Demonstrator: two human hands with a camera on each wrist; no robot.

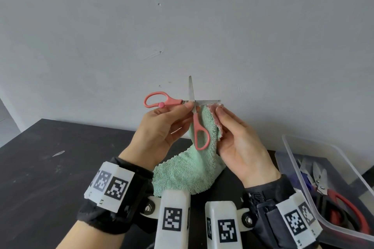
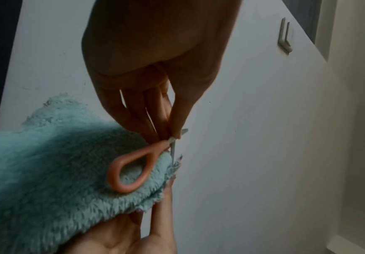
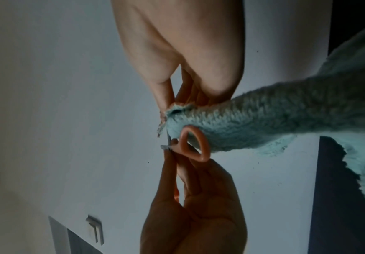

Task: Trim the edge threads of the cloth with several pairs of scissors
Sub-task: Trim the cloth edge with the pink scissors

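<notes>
Above the dark table (image 1: 50, 168), raised left hand (image 1: 162, 127) pinches open scissors (image 1: 192, 107).

No readable text; only coded square markers on wrist bands (image 1: 113, 186).

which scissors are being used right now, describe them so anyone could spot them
Above the dark table, the two hands meet at a green cloth. The scissors are pinched near the pivot by the left hand: pink handles, blades wide open, unlike the red-handled pair in the bin.

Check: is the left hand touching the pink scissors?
Touching. The head view shows the left hand pinching the pink scissors near the pivot, handle loops empty.
</notes>
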